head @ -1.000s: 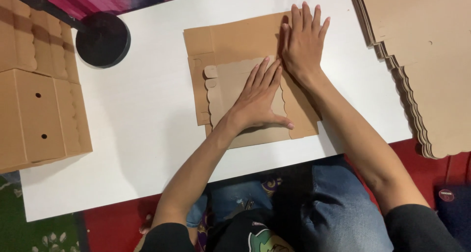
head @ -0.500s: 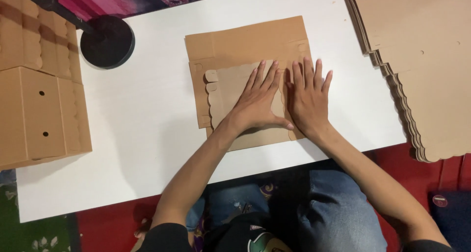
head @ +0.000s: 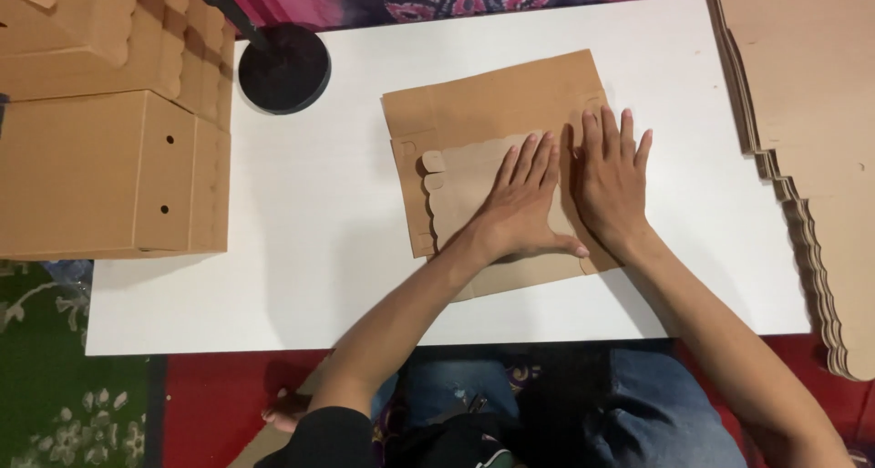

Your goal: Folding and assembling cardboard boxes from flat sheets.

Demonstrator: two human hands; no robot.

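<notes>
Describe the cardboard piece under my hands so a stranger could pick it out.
On the white table, it is the single flat cardboard sheet at the centre, under the left hand and right hand. Unlike the stack of sheets, it lies alone, one scalloped flap folded over.

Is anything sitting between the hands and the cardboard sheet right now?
Nothing visible does. The left hand lies flat on the folded scalloped flap of the cardboard sheet, and the right hand presses flat beside it, palms directly on the cardboard.
</notes>
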